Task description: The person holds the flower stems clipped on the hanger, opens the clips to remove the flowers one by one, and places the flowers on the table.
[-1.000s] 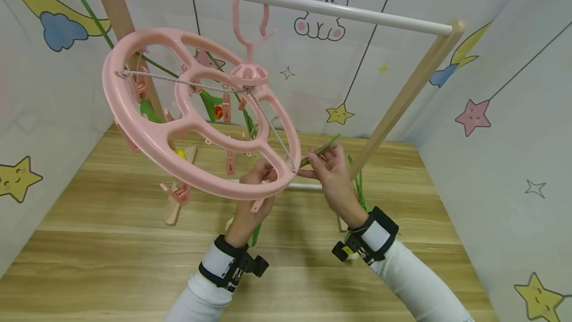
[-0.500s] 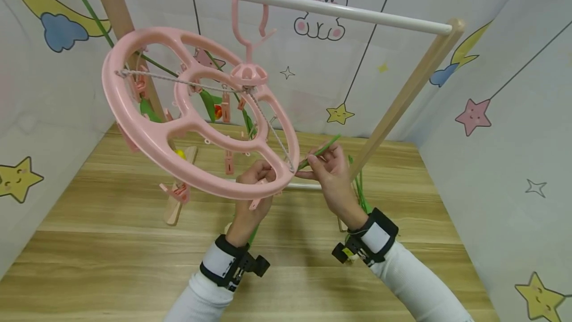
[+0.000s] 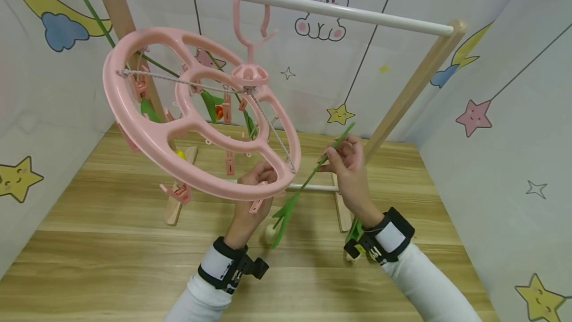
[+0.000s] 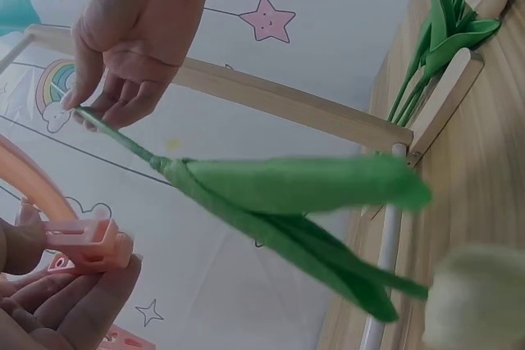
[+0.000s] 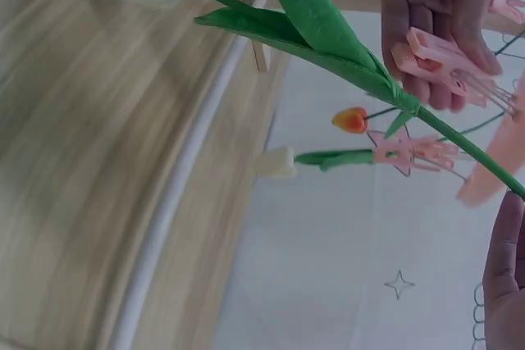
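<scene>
In the head view, my right hand (image 3: 350, 170) pinches the green stem of an artificial white tulip (image 3: 289, 207), which slants down with its white bloom (image 3: 270, 233) lowest. My left hand (image 3: 254, 176), partly hidden behind the rim of a pink round drying hanger (image 3: 210, 194), holds one of its clothespins. The left wrist view has this pink clothespin (image 4: 86, 241) between thumb and fingers, with the tulip's leaves apart from it. From the right wrist, the tulip's stem (image 5: 459, 141) crosses in front of the clothespin (image 5: 443, 65).
The hanger hooks over a white rail (image 3: 357, 13) on a wooden frame (image 3: 413, 86). Other clothespins hang from it, some holding tulips, including a red-orange one (image 5: 350, 120). More white tulips (image 4: 455, 26) lie by the frame's right foot (image 3: 341, 207).
My right hand has moved right and slightly up with the tulip, bringing its leaves and bloom out from behind my left hand. The left hand stays nearly still at the clothespin.
</scene>
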A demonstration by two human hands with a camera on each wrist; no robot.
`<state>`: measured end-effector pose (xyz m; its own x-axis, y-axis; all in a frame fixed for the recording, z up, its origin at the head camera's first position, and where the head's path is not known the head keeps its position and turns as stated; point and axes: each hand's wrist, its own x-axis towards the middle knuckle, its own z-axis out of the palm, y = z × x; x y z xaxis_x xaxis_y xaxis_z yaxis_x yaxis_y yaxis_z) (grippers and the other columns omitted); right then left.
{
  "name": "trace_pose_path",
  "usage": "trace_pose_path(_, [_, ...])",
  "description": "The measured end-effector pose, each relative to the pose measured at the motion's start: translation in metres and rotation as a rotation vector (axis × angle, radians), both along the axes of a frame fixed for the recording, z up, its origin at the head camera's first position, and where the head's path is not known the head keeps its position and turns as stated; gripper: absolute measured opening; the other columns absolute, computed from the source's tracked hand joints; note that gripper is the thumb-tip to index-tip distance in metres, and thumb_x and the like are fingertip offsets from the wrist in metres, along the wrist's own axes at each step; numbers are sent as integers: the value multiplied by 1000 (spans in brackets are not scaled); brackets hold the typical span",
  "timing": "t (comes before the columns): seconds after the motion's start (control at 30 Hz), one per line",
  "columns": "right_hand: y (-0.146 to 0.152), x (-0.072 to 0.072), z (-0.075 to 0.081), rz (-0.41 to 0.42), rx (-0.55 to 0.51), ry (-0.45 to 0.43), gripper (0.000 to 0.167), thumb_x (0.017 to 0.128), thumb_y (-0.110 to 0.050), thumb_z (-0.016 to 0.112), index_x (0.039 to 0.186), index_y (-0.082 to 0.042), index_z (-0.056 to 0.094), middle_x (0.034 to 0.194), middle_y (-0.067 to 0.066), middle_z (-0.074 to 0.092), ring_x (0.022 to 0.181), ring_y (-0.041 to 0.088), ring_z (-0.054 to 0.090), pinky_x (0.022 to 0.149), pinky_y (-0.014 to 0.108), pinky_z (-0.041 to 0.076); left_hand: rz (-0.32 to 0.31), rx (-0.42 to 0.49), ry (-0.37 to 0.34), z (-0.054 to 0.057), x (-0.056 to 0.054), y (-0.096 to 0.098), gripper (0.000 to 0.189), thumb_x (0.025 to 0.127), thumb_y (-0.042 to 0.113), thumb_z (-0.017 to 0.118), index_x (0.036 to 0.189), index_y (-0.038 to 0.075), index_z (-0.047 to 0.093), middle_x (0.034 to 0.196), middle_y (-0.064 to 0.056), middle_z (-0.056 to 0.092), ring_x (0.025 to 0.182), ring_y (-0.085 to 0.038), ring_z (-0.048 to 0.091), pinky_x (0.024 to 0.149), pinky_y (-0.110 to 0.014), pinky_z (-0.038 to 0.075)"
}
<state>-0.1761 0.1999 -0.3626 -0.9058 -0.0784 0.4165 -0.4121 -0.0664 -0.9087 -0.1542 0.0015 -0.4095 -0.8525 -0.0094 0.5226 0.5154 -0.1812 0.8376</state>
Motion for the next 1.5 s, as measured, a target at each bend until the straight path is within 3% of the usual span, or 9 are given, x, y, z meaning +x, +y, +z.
trace_pose_path(0.07, [5, -1, 5, -13, 7, 29, 24, 103, -4, 48, 121, -18, 41, 101, -1, 55, 85, 11, 62, 69, 26, 59, 53, -89, -7, 0, 1, -1, 21, 97, -3, 55, 110, -20, 59, 91, -31, 68, 75, 8, 57, 68, -10, 48])
trace_pose_path(0.13, [11, -1, 10, -21, 11, 63, 25, 103, -3, 47, 123, -16, 40, 100, -1, 54, 85, 10, 61, 68, 25, 58, 28, -97, -42, 0, 1, -1, 25, 97, -2, 55, 115, -20, 57, 98, -37, 65, 79, 7, 59, 70, -12, 49])
trace_pose_path(0.37, [29, -3, 32, -59, 31, 169, 25, 105, -10, 45, 128, -13, 38, 98, -3, 57, 85, 7, 60, 68, 21, 55, 13, -151, -64, 2, -1, -5, 27, 95, -6, 54, 120, -17, 56, 99, -34, 66, 74, 1, 57, 63, -15, 47])
trace_pose_path(0.57, [45, -3, 48, -54, -22, 219, 28, 105, -10, 44, 132, -13, 39, 94, 0, 55, 82, 12, 57, 67, 20, 53, -30, -132, -90, 1, -1, -7, 28, 95, -10, 52, 121, -19, 53, 101, -35, 63, 81, 2, 58, 69, -14, 48])
trace_pose_path(0.73, [56, -3, 54, -64, -62, 237, 28, 105, -10, 44, 132, -12, 40, 92, 3, 53, 80, 14, 57, 68, 21, 52, -143, 13, -114, 0, -1, -7, 30, 96, -11, 48, 123, -23, 47, 97, -7, 65, 80, -1, 56, 68, -14, 47])
trace_pose_path(0.8, [59, -2, 56, -89, -63, 240, 27, 104, -9, 44, 132, -11, 41, 92, 5, 53, 80, 15, 57, 69, 21, 53, -169, 51, -121, 0, -1, -7, 31, 96, -12, 47, 125, -24, 46, 98, -3, 64, 80, -2, 56, 67, -14, 48])
trace_pose_path(1.0, [67, 1, 66, -123, -93, 266, 27, 104, -8, 44, 131, -8, 40, 91, 7, 53, 79, 16, 56, 68, 22, 53, -75, -79, -99, 3, 0, -7, 33, 94, -12, 51, 126, -20, 49, 104, -37, 60, 85, 2, 59, 72, -12, 49])
trace_pose_path(1.2, [74, 2, 72, -166, -95, 295, 28, 104, -9, 44, 131, -7, 41, 88, 4, 52, 77, 15, 55, 65, 20, 50, -95, -68, -128, 4, 0, -8, 34, 95, -11, 51, 128, -19, 48, 108, -38, 59, 88, 3, 59, 74, -12, 49])
trace_pose_path(1.5, [88, 0, 80, -210, -168, 290, 29, 102, -7, 47, 131, -6, 46, 83, 6, 50, 67, 16, 51, 57, 19, 47, -52, -135, -65, 2, 0, -8, 30, 97, -9, 51, 125, -18, 51, 105, -35, 62, 88, 4, 57, 75, -13, 48])
